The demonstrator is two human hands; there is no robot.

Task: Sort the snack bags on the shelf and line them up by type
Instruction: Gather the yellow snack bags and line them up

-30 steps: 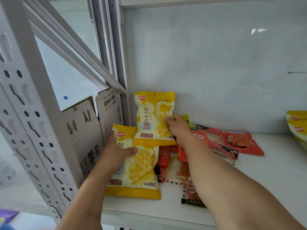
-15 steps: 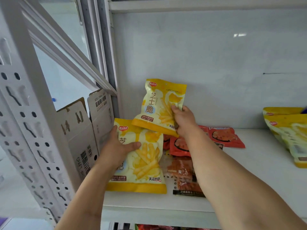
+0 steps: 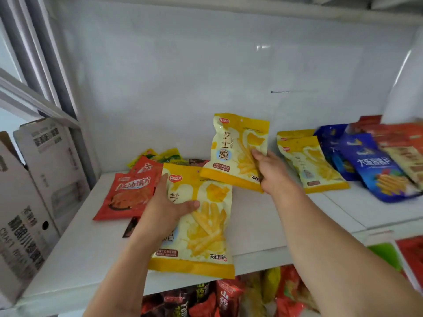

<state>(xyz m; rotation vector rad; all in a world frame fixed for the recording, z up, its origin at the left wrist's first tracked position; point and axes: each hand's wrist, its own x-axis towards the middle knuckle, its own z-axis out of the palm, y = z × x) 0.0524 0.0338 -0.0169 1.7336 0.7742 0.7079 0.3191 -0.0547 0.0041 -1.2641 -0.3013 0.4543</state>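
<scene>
Grip, both hands: left hand (image 3: 163, 209) curled round a yellow fries bag (image 3: 201, 227) over the shelf (image 3: 263, 220) front edge; right hand (image 3: 272, 171) pinching a second (image 3: 235, 152) mid-shelf. Yellow row (image 3: 313, 163) begun at right; red bags (image 3: 130, 195) at left rear seemingly unsorted.

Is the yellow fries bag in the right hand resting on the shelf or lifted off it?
Lifted: the right hand grips the yellow bag upright, its bottom edge above the shelf.
</scene>
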